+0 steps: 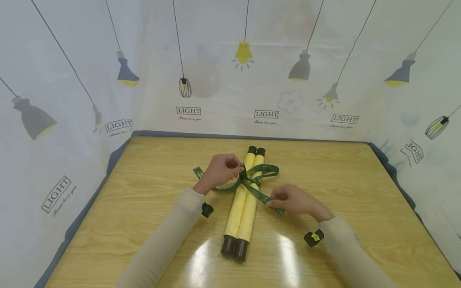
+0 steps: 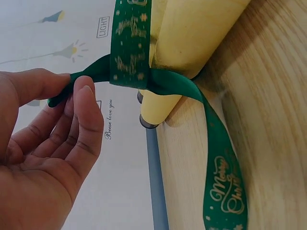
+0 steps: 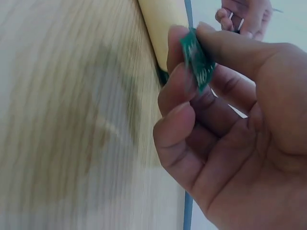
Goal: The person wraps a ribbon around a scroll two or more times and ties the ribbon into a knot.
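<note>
Two yellow tubes point(image 1: 235, 212) with dark end caps point(image 1: 240, 250) lie side by side on the table. A green ribbon point(image 2: 223, 167) with gold "Merry" lettering is tied around their middle, with a knot and a loop point(image 1: 270, 168) on the right. Just left of the knot, my left hand point(image 1: 220, 172) pinches a fold of the ribbon between thumb and index finger. One ribbon tail lies past that wrist to the left. To the right of the tubes, my right hand point(image 1: 297, 200) pinches the other tail near its end, as the right wrist view also shows.
The wooden table point(image 1: 144, 192) has a dark blue edging along its back. White sheeting point(image 1: 223, 92) printed with lamps and the word LIGHT stands around its back and sides. A small black device point(image 1: 314, 237) is worn at the right wrist, another point(image 1: 207, 210) at the left.
</note>
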Demonstrator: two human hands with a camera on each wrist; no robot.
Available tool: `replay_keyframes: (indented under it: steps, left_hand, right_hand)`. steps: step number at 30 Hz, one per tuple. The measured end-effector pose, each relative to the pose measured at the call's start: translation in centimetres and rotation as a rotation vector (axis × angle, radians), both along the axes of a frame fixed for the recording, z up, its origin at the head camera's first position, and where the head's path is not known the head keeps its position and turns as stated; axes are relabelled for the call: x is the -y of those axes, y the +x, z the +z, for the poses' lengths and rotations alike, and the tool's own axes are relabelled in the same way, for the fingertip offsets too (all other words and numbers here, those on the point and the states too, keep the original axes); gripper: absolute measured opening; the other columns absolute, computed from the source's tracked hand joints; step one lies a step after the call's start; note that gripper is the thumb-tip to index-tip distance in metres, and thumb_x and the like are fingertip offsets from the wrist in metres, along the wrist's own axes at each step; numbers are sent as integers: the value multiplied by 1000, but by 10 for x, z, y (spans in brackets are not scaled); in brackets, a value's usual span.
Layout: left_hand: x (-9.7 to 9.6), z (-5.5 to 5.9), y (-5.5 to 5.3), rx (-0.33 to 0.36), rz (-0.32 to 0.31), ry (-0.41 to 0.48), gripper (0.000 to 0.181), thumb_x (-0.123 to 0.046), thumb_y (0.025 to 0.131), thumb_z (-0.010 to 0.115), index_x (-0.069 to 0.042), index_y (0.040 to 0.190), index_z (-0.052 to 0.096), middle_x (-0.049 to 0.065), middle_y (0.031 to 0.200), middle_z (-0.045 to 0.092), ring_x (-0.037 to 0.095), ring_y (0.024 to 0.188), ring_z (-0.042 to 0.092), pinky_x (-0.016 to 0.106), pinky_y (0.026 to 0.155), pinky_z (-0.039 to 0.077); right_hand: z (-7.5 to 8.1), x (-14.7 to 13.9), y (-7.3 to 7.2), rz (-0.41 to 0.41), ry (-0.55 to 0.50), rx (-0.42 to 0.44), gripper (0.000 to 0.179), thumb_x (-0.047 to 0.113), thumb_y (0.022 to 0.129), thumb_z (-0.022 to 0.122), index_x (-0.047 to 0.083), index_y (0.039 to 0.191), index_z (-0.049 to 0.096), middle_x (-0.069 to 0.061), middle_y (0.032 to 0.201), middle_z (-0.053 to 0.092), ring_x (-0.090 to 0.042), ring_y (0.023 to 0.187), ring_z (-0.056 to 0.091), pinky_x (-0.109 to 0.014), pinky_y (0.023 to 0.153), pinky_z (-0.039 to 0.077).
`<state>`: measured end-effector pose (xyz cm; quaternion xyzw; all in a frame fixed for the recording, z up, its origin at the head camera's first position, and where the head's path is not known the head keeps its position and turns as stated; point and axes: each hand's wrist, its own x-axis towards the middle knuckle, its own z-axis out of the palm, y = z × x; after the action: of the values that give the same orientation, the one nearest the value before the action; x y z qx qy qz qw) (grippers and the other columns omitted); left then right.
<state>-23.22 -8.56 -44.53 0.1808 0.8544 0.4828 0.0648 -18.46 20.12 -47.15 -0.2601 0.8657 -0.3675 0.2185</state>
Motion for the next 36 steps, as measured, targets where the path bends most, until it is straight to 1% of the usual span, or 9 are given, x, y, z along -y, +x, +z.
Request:
replay_keyframes:
  steps: [5,11,17,19,23,26,31,33,36]
  left_hand:
    - [0,1,-1,13,15,0,12,-19,99,69,-10,106,74,6,92,75,35,84,73,31,65,58]
    - [0,2,-2,20,26,-4,14,-19,99,69,-8,106,74,7,93,75,36,85,73,31,66,58]
    - [1,2,-5,17,38,-3,16,-19,99,68,-6,107,74,8,94,76,37,84,74,31,65,58]
    - [2,1,-6,18,43,3,16,-19,99,68,-6,107,74,9,94,75,38,84,74,31,65,59]
    - [5,1,-6,22,49,8,17,-21,100,67,-7,106,74,17,98,76,37,83,73,31,64,57]
    - [6,1,-5,34,53,13,19,-22,100,67,-6,107,74,21,102,75,36,82,73,31,62,56]
    - [6,1,-6,49,68,26,19,-22,100,67,-6,107,74,23,102,75,40,83,73,30,61,56]
    - [6,0,-7,47,76,29,19,-23,100,67,-6,106,74,23,100,75,40,83,72,33,62,57]
    - [6,-2,-8,52,92,41,18,-23,100,67,-6,104,74,24,98,75,41,82,72,41,66,60]
  right_hand:
    - [2,-19,9,-8,20,11,24,32,100,68,11,90,73,8,69,58,-4,60,47,-23,58,45]
    - [6,-41,17,-21,25,9,19,30,99,69,13,93,73,7,75,61,-5,64,49,-24,59,47]
    - [10,-64,25,1,2,52,17,25,100,68,9,98,73,3,77,60,-4,64,47,-24,58,47]
    - [11,-70,27,21,-11,63,15,24,100,68,9,98,73,4,77,61,-3,64,47,-23,58,45]
    - [9,-82,31,57,-20,71,13,23,100,68,11,97,73,8,74,63,-1,63,47,-22,58,43]
    - [6,-90,35,55,-7,80,12,24,99,69,13,96,72,9,74,63,0,63,49,-22,58,43]
    - [5,-100,43,63,-11,100,11,22,99,69,12,95,72,9,72,63,1,60,47,-21,54,42]
    - [4,-104,46,69,-11,102,11,21,99,69,12,95,71,8,70,62,2,59,45,-21,53,40]
    - [1,-111,49,73,-8,121,10,21,99,69,12,95,71,9,70,61,3,58,44,-21,53,39]
